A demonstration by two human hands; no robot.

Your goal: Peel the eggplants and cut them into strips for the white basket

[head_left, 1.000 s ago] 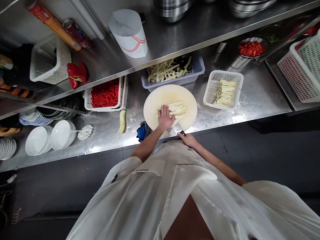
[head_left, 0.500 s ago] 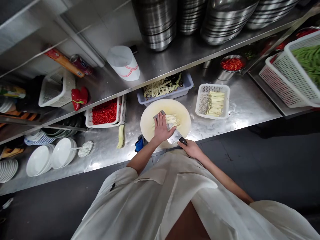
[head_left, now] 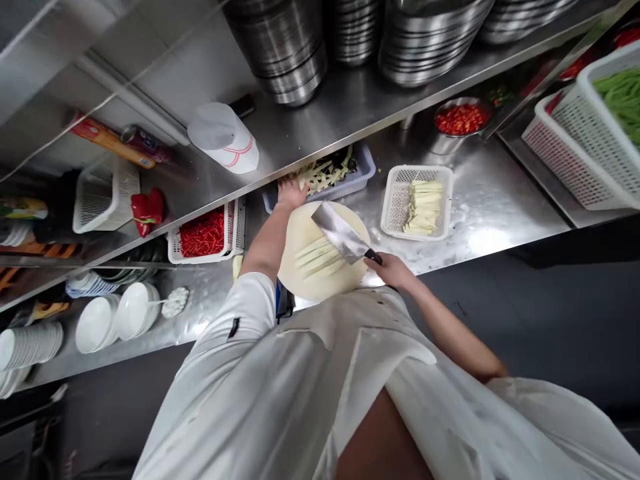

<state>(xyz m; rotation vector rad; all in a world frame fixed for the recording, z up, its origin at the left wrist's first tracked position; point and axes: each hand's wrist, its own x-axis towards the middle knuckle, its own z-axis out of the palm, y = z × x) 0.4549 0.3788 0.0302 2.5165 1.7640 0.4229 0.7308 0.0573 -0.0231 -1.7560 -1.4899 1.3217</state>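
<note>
My right hand (head_left: 393, 271) is wrapped round the black handle of a cleaver (head_left: 340, 233), whose broad blade lies over the right part of a round, pale cutting board (head_left: 300, 283). Several pale green-white strips (head_left: 320, 257) lie side by side on the board, left of and below the blade. My left hand (head_left: 293, 192) reaches over the left end of a bluish plastic tray (head_left: 369, 175) behind the board. Its fingers look spread, and pale cut strips (head_left: 325, 175) and dark pieces lie in the tray beside it.
Right of the board stands a white basket (head_left: 391, 207) of pale sticks. A basket of red peppers (head_left: 203, 233) is at the left, near white bowls (head_left: 133, 310). The steel shelf (head_left: 350, 110) overhangs the tray and carries a paper hat (head_left: 225, 137) and metal bowls.
My left hand has moved from the board up to the tray. The cleaver has lifted up from among the strips, uncovering them. The camera view has shifted slightly.
</note>
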